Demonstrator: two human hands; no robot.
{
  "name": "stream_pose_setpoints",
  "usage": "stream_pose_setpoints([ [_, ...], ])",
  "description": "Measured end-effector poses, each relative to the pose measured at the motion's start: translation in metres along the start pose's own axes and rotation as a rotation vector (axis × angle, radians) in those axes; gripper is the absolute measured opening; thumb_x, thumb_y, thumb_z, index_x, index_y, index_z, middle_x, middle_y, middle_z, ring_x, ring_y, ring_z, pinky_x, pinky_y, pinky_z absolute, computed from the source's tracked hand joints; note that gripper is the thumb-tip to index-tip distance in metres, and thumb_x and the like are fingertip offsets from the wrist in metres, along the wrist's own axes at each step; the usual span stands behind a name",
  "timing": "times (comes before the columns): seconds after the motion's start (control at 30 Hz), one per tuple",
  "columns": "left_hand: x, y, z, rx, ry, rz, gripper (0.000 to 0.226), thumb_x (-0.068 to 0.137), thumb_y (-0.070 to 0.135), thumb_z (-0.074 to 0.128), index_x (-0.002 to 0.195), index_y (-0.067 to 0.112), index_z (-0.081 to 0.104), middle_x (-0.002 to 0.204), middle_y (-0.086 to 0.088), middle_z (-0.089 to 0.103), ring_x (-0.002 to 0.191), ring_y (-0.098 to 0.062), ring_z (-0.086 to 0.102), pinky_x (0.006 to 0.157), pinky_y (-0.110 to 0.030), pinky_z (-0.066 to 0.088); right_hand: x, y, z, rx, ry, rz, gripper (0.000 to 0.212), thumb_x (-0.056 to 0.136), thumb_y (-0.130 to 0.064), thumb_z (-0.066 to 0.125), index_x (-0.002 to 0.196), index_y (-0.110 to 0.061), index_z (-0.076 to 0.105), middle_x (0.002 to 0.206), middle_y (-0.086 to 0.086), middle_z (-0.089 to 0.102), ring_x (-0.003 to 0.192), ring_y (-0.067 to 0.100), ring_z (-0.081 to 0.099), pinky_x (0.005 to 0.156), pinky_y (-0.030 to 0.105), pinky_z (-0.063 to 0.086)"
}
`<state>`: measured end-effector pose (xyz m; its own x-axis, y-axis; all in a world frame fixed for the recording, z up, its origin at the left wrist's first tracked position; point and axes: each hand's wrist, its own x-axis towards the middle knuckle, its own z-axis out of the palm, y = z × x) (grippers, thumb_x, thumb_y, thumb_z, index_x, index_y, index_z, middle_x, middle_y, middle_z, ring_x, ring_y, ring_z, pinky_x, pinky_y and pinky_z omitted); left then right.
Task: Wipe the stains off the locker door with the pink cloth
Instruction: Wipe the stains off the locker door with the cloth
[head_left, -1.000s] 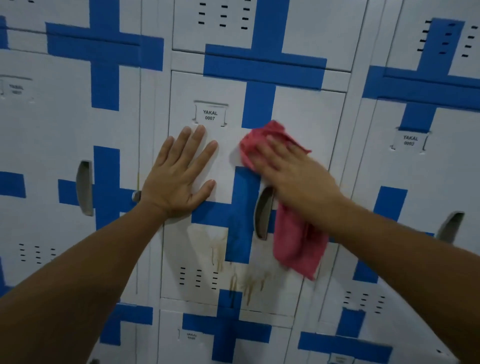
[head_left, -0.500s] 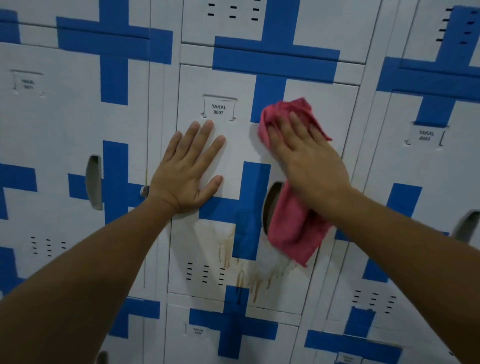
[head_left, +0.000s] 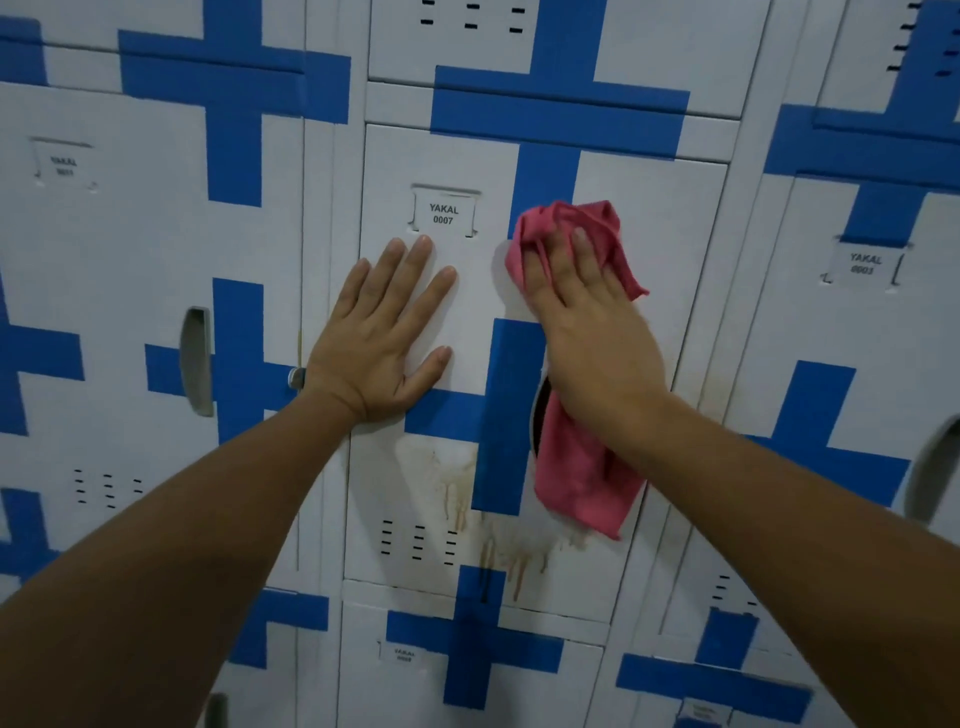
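Visibility is partial on several items. Handle recess of the locker door is mostly covered by the right wrist and the hanging pink cloth; only a dark curved sliver shows at its left edge. Neighbouring lockers are cut off at every edge of the view, and their labels are too blurred to read with confidence. Label holder on the door under inspection reads "YAKAL 0007".

Door is a flat, white-painted metal panel with a broad blue cross over its middle and rows of short black vent slots near the bottom.

Stains are brownish, in thin vertical drip runs with a paler smear around them. They sit on the lower part of the door, left of and below the cross, reaching the bottom edge. A fainter brown mark shows at the door's right edge.

Left hand lies flat on the door just below the label holder, fingers straight and spread, holding nothing.

Right hand presses the cloth against the upper door, to the right of the label holder. Fingers lie extended over the bunched top of the cloth, with a fold wrapped over one fingertip. The thumb is hidden, so the manner of grip cannot be confirmed. Cloth is soft and crumpled; its free end hangs below the wrist, ending just above the lower stains.
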<state>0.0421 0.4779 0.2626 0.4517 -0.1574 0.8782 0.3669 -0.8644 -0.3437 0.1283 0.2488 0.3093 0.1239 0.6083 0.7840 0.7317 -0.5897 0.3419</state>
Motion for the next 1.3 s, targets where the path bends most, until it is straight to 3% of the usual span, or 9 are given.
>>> stream_pose_setpoints([
  [0.17,0.000,-0.001,0.001,-0.018,0.055,0.028,0.071,0.101,0.048,0.028,0.161,0.013,0.015,0.168,-0.019,0.011,0.156,-0.035,0.007,0.127,-0.050,0.006,-0.068,-0.079,0.041,0.192,-0.136,-0.044,0.081,0.088,-0.005,0.026,0.154,-0.011,-0.020,0.159,0.012,-0.031,0.146,0.028,-0.029,0.120,0.043,-0.016],
  [0.33,-0.001,-0.001,0.000,-0.007,0.043,0.028,0.069,0.101,0.043,0.027,0.162,0.013,0.014,0.168,-0.019,0.010,0.156,-0.036,0.007,0.128,-0.049,0.005,-0.171,-0.124,0.111,0.264,-0.481,-0.064,0.100,0.096,-0.031,0.050,0.147,-0.020,-0.036,0.147,0.000,-0.052,0.143,0.023,-0.038,0.121,0.051,0.000],
  [0.43,-0.001,-0.001,0.000,-0.001,0.042,0.028,0.069,0.101,0.043,0.028,0.161,0.013,0.013,0.168,-0.019,0.010,0.156,-0.036,0.007,0.128,-0.050,0.005,-0.159,-0.120,0.114,0.175,-0.485,-0.145,0.094,0.102,-0.029,0.039,0.138,-0.020,-0.047,0.143,0.001,-0.056,0.135,0.022,-0.048,0.117,0.047,-0.018],
  [0.57,0.000,0.000,-0.002,-0.015,0.049,0.026,0.067,0.102,0.042,0.025,0.161,0.011,0.016,0.167,-0.022,0.013,0.155,-0.039,0.010,0.127,-0.051,0.006,-0.092,-0.118,0.083,0.221,-0.291,-0.130,0.076,0.099,-0.026,0.028,0.153,-0.018,-0.023,0.158,0.003,-0.035,0.144,0.022,-0.035,0.115,0.041,-0.025],
  [0.8,-0.001,0.000,-0.003,-0.005,0.029,0.023,0.068,0.102,0.044,0.023,0.161,0.012,0.014,0.168,-0.020,0.011,0.156,-0.038,0.008,0.127,-0.050,0.004,-0.169,-0.119,0.117,0.101,-0.498,-0.364,0.094,0.096,-0.025,0.057,0.153,-0.015,-0.018,0.163,0.009,-0.021,0.148,0.030,-0.025,0.121,0.047,-0.010],
  [0.9,-0.001,0.001,-0.003,-0.003,0.027,0.019,0.067,0.102,0.043,0.023,0.161,0.012,0.015,0.168,-0.020,0.012,0.156,-0.038,0.009,0.127,-0.050,0.005,-0.149,-0.099,0.115,0.066,-0.377,-0.443,0.082,0.098,-0.027,0.050,0.154,-0.015,-0.010,0.166,0.007,-0.008,0.151,0.027,-0.015,0.118,0.045,-0.015],
  [1.03,-0.001,0.001,-0.003,-0.015,0.040,0.017,0.066,0.102,0.042,0.024,0.160,0.011,0.019,0.167,-0.022,0.015,0.155,-0.039,0.011,0.127,-0.051,0.007,-0.097,-0.106,0.097,0.187,-0.146,-0.142,0.076,0.097,-0.025,0.040,0.158,-0.017,-0.004,0.166,0.005,-0.013,0.151,0.023,-0.018,0.120,0.042,-0.015],
  [1.13,0.000,0.000,-0.004,-0.012,0.028,0.016,0.067,0.102,0.043,0.025,0.161,0.011,0.017,0.167,-0.021,0.013,0.155,-0.039,0.010,0.127,-0.051,0.006,-0.112,-0.120,0.106,0.187,-0.209,-0.104,0.076,0.099,-0.024,0.036,0.157,-0.017,-0.013,0.163,0.007,-0.023,0.148,0.025,-0.026,0.119,0.045,-0.015],
  [1.3,-0.001,0.001,-0.003,0.004,0.028,0.017,0.068,0.102,0.044,0.023,0.161,0.014,0.013,0.168,-0.019,0.011,0.156,-0.036,0.008,0.127,-0.049,0.004,-0.204,-0.094,0.135,0.115,-0.312,-0.111,0.063,0.099,-0.040,0.036,0.155,-0.015,0.018,0.162,0.009,0.024,0.153,0.023,-0.009,0.122,0.042,-0.004],
])
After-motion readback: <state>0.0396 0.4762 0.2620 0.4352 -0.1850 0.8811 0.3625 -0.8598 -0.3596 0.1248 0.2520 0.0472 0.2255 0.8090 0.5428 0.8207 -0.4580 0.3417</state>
